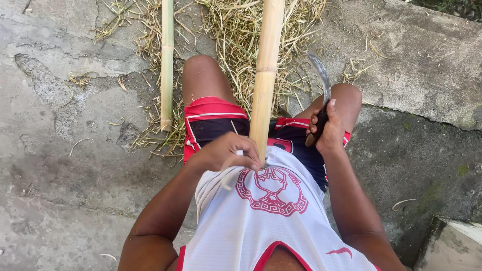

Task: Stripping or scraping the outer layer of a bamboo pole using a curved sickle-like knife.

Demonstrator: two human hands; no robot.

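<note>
Left hand (226, 150) curled at the belly; right hand (326, 131) fisted, fingers clenched.

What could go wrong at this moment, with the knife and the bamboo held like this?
1. The right hand holds a curved knife just above the bare right knee; a slip may cut the leg.
2. The left hand grips the bamboo pole at its near end, against the body; a blade sliding down the pole might reach those fingers.
3. Dry shavings cover the concrete underfoot and may be slippery.
</note>
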